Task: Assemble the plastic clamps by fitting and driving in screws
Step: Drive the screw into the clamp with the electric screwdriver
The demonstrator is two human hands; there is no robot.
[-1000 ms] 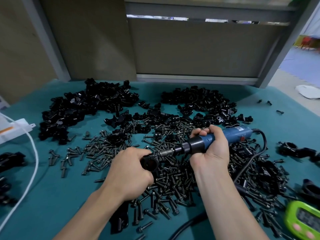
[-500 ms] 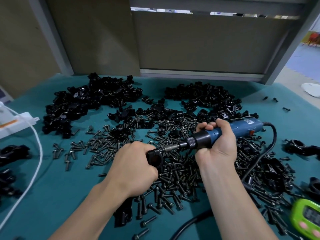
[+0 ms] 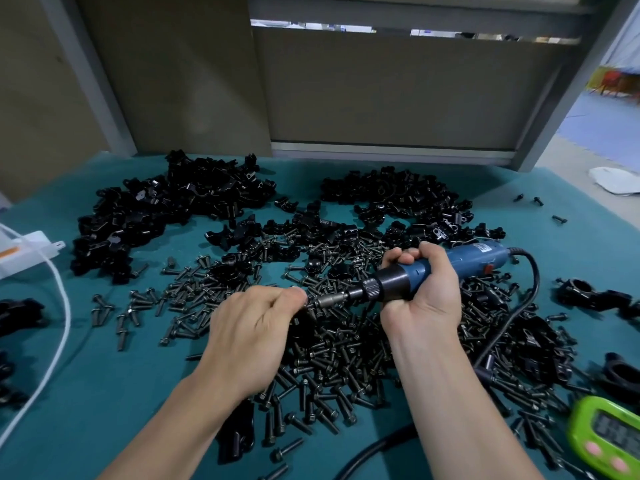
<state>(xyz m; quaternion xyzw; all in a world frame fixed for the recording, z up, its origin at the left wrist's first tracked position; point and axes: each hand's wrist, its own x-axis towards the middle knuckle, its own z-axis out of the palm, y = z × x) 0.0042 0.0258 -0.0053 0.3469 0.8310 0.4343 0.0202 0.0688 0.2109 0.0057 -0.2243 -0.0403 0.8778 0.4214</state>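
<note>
Gripping a blue screwdriver [image 3: 485,261], the right hand [image 3: 429,292] sets its bit against a black clamp [image 3: 302,322], mostly hidden in the curled left hand [image 3: 249,337], above screws [image 3: 332,358] heaped mid-worktop [image 3: 86,393]. Clamp piles [image 3: 180,209] lie beyond, with a green timer [image 3: 609,441] at the near right.

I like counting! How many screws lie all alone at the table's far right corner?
3: one screw, another beside it, a third nearer, further right. None seems hidden there.
</note>
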